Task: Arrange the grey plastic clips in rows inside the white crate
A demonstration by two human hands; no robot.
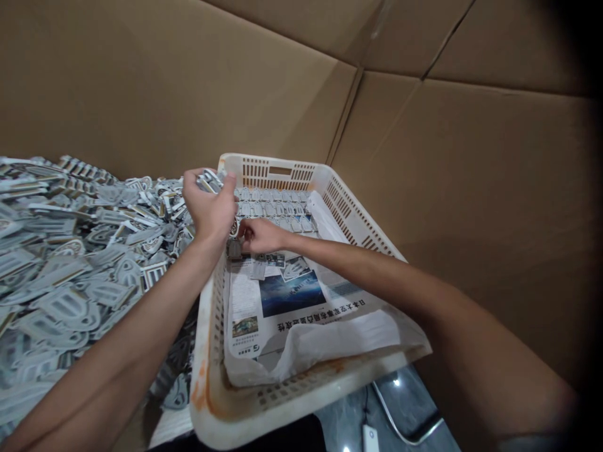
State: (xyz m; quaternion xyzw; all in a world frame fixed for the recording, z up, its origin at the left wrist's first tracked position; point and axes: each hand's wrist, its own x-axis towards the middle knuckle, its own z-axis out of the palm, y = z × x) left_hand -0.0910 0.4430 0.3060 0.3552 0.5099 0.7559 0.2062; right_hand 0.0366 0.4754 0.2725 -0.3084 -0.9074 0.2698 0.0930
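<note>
A heap of parts [85, 270] lies left of the basket [201, 376]; inside, newspaper [292, 295] spreads near, rows of parts [270, 208] at the far end. Cardboard [155, 81] stands behind and right.

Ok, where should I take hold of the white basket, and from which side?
Likely by the oblong slot in the far wall of the white basket, coming from above and inside. That opening is wider than the narrow slits beside it, and cardboard stands behind. Stay above the rows of grey parts laid near that wall.
</note>
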